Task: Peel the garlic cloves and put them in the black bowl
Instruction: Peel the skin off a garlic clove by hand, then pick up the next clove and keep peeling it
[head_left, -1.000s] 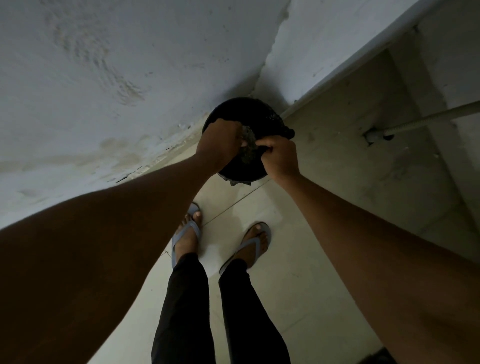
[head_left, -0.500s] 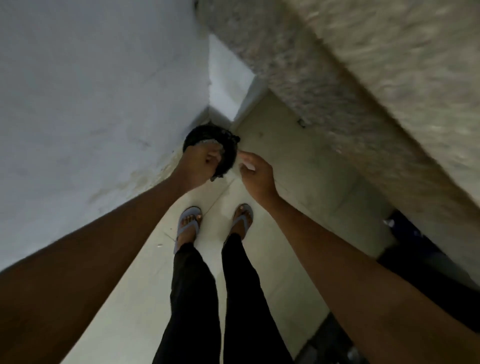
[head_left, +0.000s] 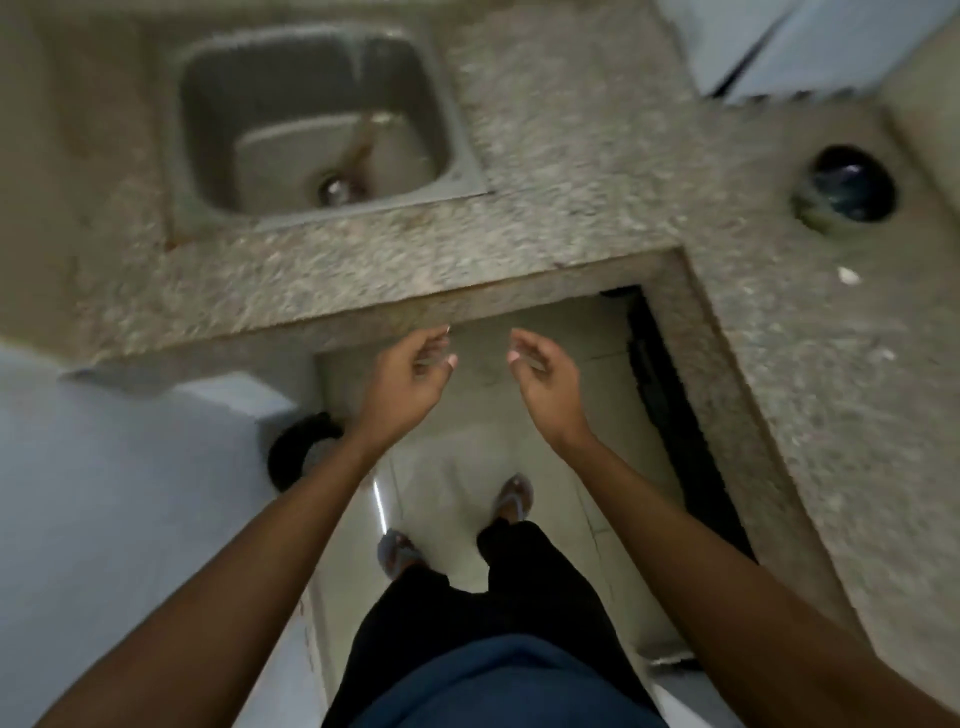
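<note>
My left hand (head_left: 410, 379) and my right hand (head_left: 545, 382) hover side by side just below the counter's front edge, fingers loosely curled and apart, nothing in either. A black bowl (head_left: 844, 184) stands on the speckled stone counter (head_left: 571, 156) at the far right, well beyond my right hand. Its contents are too dark and blurred to make out. A small white scrap (head_left: 849, 275) lies on the counter below the bowl; whether it is a clove or peel I cannot tell.
A steel sink (head_left: 462, 156) is set into the counter at upper left, with a blurred streak above its drain. A black round container (head_left: 298, 447) sits on the floor by the white wall, partly behind my left forearm. My sandalled feet stand on pale tiles.
Both hands were on the black round container near the floor. They have let go and risen, and my view has swung up to the counter and sink.
</note>
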